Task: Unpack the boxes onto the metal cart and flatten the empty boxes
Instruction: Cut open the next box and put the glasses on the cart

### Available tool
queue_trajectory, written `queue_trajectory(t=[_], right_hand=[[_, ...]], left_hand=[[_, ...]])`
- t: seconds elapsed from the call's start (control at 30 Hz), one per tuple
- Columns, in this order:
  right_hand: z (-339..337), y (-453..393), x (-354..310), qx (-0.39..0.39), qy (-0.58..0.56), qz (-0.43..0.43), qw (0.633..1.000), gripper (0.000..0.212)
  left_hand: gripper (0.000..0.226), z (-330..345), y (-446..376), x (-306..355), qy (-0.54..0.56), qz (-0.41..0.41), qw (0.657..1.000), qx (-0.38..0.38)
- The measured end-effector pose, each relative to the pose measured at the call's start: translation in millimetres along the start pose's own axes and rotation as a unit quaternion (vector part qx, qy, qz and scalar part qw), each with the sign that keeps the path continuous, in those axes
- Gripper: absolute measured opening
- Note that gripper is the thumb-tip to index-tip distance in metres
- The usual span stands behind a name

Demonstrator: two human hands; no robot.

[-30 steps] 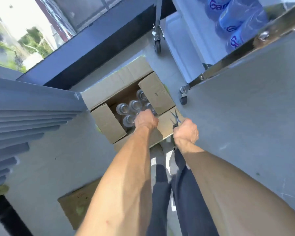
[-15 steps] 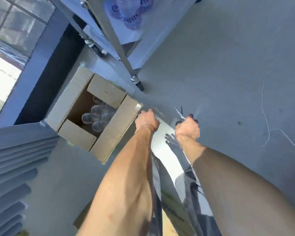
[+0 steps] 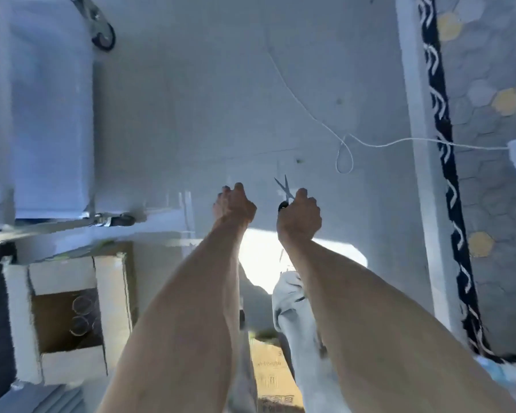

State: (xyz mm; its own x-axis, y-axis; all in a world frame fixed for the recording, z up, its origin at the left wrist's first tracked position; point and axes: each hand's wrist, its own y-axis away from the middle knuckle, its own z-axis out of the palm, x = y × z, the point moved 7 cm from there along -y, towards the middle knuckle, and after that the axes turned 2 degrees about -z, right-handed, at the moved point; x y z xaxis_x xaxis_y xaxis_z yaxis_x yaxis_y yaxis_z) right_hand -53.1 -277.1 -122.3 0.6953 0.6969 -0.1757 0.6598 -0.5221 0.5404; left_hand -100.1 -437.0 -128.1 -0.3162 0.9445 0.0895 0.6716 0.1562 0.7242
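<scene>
An open cardboard box (image 3: 111, 296) sits on the floor at the lower left, its flaps spread, with clear bottles (image 3: 82, 314) standing inside. The metal cart's (image 3: 51, 114) lower shelf fills the upper left. My left hand (image 3: 234, 204) hovers over the grey floor with its fingers curled into a fist, and nothing shows in it. It is well right of the box. My right hand (image 3: 300, 217) grips a small pair of scissors (image 3: 284, 189), blades pointing away from me and slightly parted.
A flat piece of cardboard (image 3: 270, 371) lies on the floor between my legs. Cart wheels (image 3: 103, 37) stand near the top left. A white cord (image 3: 344, 156) loops across the floor. A patterned rug (image 3: 441, 144) borders the right side.
The view has swung right, so the box now lies at the lower left. My left hand has come away from the box flap. Both hands are now over bare floor.
</scene>
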Motion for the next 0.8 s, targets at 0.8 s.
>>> queue_trajectory(t=[0.8], right_hand=[[-183, -72, 304, 0.243, -0.211, 0.415, 0.851, 0.021]], left_hand=[[0.036, 107, 124, 435, -0.201, 0.507, 0.838, -0.009]])
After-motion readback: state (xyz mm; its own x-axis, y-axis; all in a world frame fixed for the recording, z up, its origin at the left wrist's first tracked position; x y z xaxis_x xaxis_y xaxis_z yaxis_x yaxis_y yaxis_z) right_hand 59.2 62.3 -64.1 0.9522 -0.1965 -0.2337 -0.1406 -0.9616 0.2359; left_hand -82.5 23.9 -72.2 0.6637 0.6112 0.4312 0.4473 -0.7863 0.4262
